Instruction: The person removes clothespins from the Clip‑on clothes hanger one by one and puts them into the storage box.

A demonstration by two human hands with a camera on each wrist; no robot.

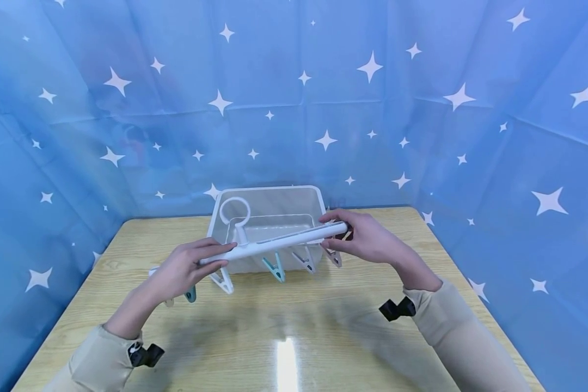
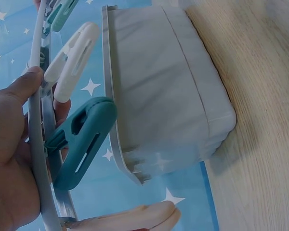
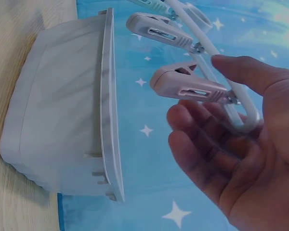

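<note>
A white clip hanger (image 1: pixel 279 243) is held above the table, tilted with its right end higher. My left hand (image 1: pixel 188 265) grips its left part, thumb on the near rail in the left wrist view. At the right end, my right hand (image 1: pixel 367 237) holds the rail between thumb and fingers. A round hook (image 1: pixel 242 234) rises from the hanger's middle. Several pegs hang from the rails: a teal peg (image 2: pixel 86 142), a white peg (image 2: pixel 73 62) and a beige peg (image 2: pixel 130 217) by the left hand, a pinkish peg (image 3: pixel 192 86) by the right. Nothing is clipped in them.
Behind the hanger, a pale grey rectangular bin (image 1: pixel 274 191) stands at the back of the wooden table (image 1: pixel 255 326), partly covered by the hanger in the head view. A blue curtain with white stars (image 1: pixel 294 136) encloses the table at the back and sides.
</note>
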